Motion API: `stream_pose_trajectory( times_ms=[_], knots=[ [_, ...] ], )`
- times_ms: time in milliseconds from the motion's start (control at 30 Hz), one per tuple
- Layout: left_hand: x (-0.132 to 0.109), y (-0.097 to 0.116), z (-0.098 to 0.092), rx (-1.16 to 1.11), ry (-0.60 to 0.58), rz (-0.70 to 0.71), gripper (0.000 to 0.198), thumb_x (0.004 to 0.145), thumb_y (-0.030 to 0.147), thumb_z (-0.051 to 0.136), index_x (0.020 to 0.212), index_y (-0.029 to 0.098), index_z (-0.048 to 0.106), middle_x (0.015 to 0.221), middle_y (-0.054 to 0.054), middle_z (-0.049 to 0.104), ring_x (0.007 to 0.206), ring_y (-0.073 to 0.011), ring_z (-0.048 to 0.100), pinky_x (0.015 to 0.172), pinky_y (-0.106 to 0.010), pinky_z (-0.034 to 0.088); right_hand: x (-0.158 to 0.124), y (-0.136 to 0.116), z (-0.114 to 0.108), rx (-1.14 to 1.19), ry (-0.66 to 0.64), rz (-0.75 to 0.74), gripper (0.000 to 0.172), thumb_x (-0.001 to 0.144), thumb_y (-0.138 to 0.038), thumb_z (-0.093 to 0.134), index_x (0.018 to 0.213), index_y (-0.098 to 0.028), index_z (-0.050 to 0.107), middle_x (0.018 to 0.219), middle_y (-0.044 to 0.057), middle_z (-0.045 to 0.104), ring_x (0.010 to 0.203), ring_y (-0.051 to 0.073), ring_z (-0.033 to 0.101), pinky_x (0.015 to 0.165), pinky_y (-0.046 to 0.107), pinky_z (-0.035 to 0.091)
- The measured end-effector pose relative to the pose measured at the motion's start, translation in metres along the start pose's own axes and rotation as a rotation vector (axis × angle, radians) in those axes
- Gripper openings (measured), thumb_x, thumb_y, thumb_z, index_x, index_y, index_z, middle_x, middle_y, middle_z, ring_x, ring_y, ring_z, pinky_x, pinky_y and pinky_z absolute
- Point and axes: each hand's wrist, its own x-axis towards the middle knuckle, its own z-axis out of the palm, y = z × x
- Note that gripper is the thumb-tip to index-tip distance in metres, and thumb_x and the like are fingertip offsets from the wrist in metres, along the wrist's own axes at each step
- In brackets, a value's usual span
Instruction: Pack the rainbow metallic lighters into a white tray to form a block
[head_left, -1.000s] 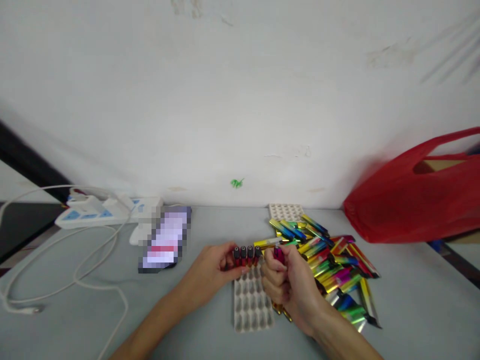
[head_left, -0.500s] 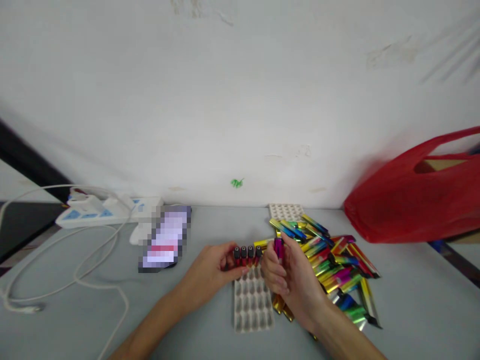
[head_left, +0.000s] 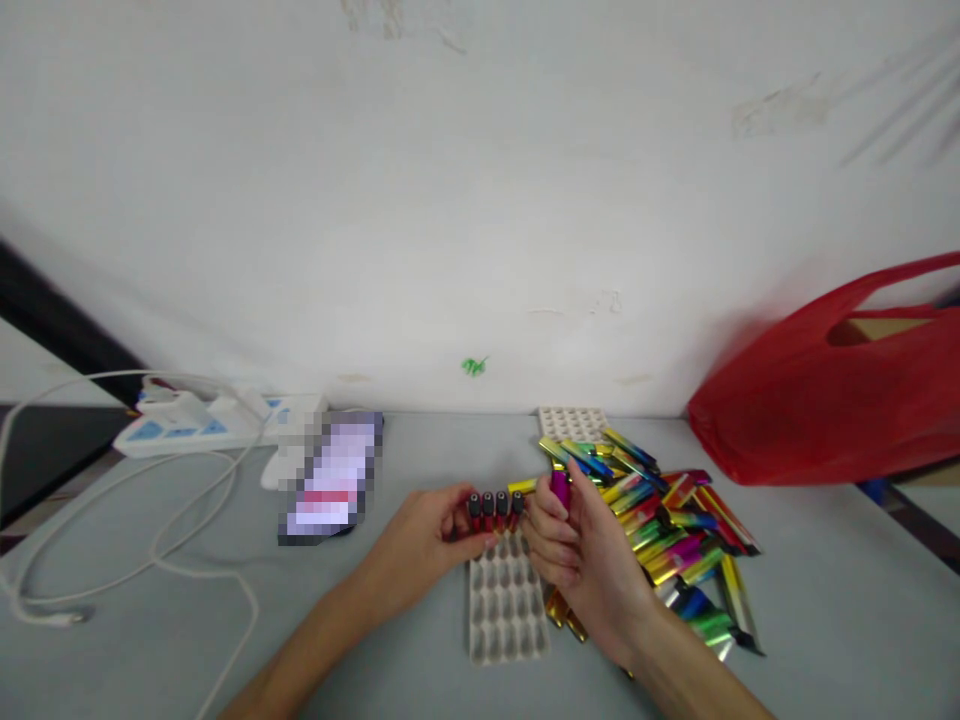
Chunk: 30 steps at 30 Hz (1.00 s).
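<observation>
My right hand is closed around a shiny purple tube, held upright with its upper end showing above the fingers. Just left of it, a row of slim red pieces with dark tops stands at the far end of a pale moulded tray. My left hand grips the tray's far left corner, fingers curled beside the row and thumb lying across its front. The nearer hollows of the tray hold nothing. Several metallic gradient-coloured tubes lie heaped right of my right hand, some partly hidden by it.
A second pale tray lies against the wall behind the heap. On the right stands a red bag. To the left are a phone, a white power strip and a looping white cable.
The purple tube and the fingers of my right hand have shifted slightly, and more of the tube's top shows. My left hand and the tray keep their place.
</observation>
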Motion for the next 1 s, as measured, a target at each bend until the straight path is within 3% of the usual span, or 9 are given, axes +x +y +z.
stream_pose_trajectory(
  times_ms=[200, 433, 833, 1000],
  knots=[
    [0.0001, -0.0012, 0.0010, -0.021, -0.004, -0.007, 0.033, 0.091, 0.049, 0.080, 0.093, 0.018, 0.070, 0.071, 0.005, 0.059, 0.066, -0.0160, 0.052, 0.060, -0.027, 0.031, 0.0011, -0.0008, -0.0017, 0.009, -0.041, 0.017, 0.066, 0.081, -0.069, 0.091, 0.070, -0.022, 0.045, 0.059, -0.012, 0.027, 0.050, 0.006, 0.012, 0.042, 0.019, 0.012],
    [0.0008, -0.0050, 0.0027, -0.056, -0.013, -0.009, 0.035, 0.092, 0.050, 0.081, 0.095, 0.017, 0.069, 0.073, 0.004, 0.058, 0.068, -0.0161, 0.052, 0.060, -0.026, 0.030, -0.0003, -0.0005, -0.0032, -0.004, -0.075, 0.049, 0.068, 0.085, -0.063, 0.087, 0.064, -0.024, 0.034, 0.056, -0.013, 0.022, 0.048, 0.005, 0.009, 0.041, 0.020, 0.009],
    [0.0003, -0.0029, 0.0010, -0.014, -0.008, 0.003, 0.031, 0.092, 0.048, 0.080, 0.093, 0.019, 0.069, 0.072, 0.004, 0.059, 0.068, -0.0169, 0.053, 0.059, -0.026, 0.030, -0.0051, 0.0046, -0.0001, -0.091, -0.014, 0.009, 0.054, 0.084, -0.046, 0.076, 0.061, -0.026, 0.032, 0.052, -0.013, 0.019, 0.045, 0.005, 0.007, 0.040, 0.022, 0.008],
    [0.0009, -0.0025, 0.0015, -0.046, -0.022, -0.001, 0.034, 0.092, 0.050, 0.079, 0.095, 0.018, 0.069, 0.074, 0.003, 0.061, 0.069, -0.0175, 0.054, 0.060, -0.027, 0.032, -0.0031, 0.0065, 0.0009, -0.100, 0.031, -0.037, 0.059, 0.085, -0.058, 0.081, 0.063, -0.025, 0.037, 0.053, -0.014, 0.019, 0.046, 0.005, 0.006, 0.040, 0.021, 0.008]
  ],
)
